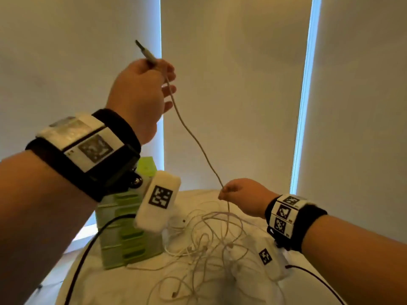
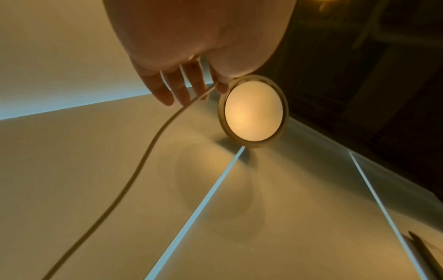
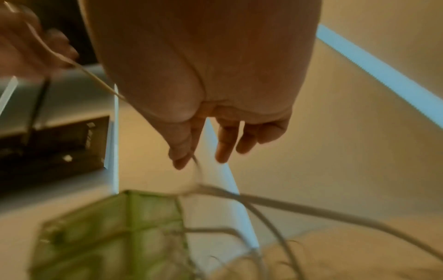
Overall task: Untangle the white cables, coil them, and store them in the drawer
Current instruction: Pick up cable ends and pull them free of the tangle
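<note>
My left hand (image 1: 152, 80) is raised high and pinches one white cable (image 1: 198, 146) just below its plug (image 1: 145, 52), which sticks up past the fingers. That cable runs down and right to my right hand (image 1: 233, 192), which pinches it between thumb and forefinger just above the tangle of white cables (image 1: 211, 241) on the white tabletop (image 1: 136, 280). In the left wrist view the cable (image 2: 143, 161) leaves the fingertips (image 2: 203, 91) and drops to the lower left. The right wrist view shows the cable (image 3: 196, 163) at the thumb (image 3: 182, 151), blurred loops below.
A green drawer unit (image 1: 130, 234) stands at the table's left side, also seen blurred in the right wrist view (image 3: 115, 231). White adapters (image 1: 178, 219) lie among the cables. Pale blinds (image 1: 237, 84) hang behind. A round ceiling lamp (image 2: 253, 111) glows overhead.
</note>
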Tool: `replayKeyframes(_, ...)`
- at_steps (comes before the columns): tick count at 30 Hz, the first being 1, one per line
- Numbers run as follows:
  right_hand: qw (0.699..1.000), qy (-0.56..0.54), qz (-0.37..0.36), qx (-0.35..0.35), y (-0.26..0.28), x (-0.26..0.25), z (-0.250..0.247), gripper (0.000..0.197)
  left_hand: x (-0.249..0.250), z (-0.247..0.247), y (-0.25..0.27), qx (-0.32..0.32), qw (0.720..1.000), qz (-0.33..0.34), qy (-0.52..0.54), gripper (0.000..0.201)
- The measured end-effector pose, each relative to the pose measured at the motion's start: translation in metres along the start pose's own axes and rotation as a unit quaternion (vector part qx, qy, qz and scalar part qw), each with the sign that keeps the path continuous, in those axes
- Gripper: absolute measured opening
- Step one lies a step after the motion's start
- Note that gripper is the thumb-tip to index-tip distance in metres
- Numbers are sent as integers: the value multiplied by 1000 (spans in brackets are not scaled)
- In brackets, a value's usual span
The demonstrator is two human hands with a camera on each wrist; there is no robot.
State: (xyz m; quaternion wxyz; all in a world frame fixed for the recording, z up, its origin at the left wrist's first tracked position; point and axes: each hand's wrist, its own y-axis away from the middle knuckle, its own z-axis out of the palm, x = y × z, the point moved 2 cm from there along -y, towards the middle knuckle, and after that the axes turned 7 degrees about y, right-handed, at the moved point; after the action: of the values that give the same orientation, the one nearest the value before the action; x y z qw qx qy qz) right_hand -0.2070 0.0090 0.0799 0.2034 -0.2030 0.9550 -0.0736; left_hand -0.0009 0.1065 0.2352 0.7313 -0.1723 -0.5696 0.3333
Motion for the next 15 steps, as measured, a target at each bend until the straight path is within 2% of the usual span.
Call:
replayKeyframes(2,999,37,20,2,-2,15,5,32,10,-10,-8,18,999,20,35,17)
replayKeyframes(3,997,70,21,-6,-3,22,11,29,13,-14,-12,25,998,28,44,16)
replayKeyframes(5,982,175,22,-65,-7,31,29,20,15,-21,-16,41,996,39,64,16)
replayKeyframes(7,972,206,37,-105,-10,39,46,21,13,-24,-19,48,994,43,93,16)
replayKeyframes(8,978,170,49,-107,-12,40,50,21,11,-24,-20,45,993,39,105,16)
replayKeyframes(10,994,33,60,-90,-16,39,54,24,2,-22,-21,36,991,22,125,18)
replayKeyframes(12,987,-101,52,-113,-21,28,60,40,-12,-22,-21,28,989,4,143,19)
replayKeyframes(13,983,-125,39,-130,-23,20,64,48,-20,-21,-20,25,988,-7,154,19)
replayKeyframes(15,987,-88,31,-132,-29,7,78,58,-35,-17,-17,21,984,-37,172,21)
